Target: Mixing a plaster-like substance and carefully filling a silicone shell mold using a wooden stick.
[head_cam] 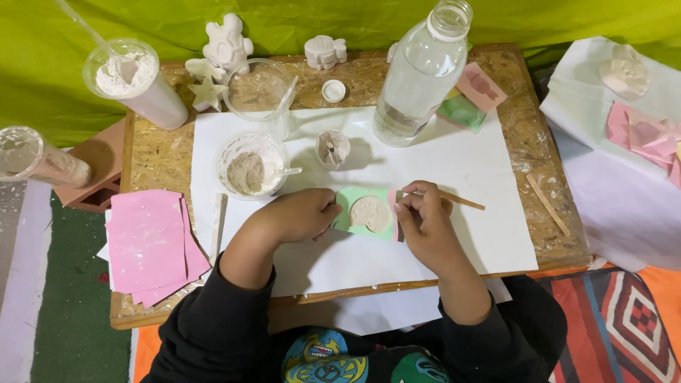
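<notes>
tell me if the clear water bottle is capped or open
Open: the clear water bottle stands upright with a bare neck, and a white cap lies on the board beside it.

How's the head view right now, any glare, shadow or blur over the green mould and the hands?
Head view: even, soft light, no glare on the green mould; left hand and right hand are sharp; the water bottle throws only a faint shadow on the white paper; edges bow slightly from the wide lens.

A tall clear plastic bottle [420,71] stands uncapped at the back of the counter [518,135], its small white cap [333,90] lying to its left. At the far left corner stands a white tube-shaped container [135,81] of powder. No labels, signs or screens show.
</notes>
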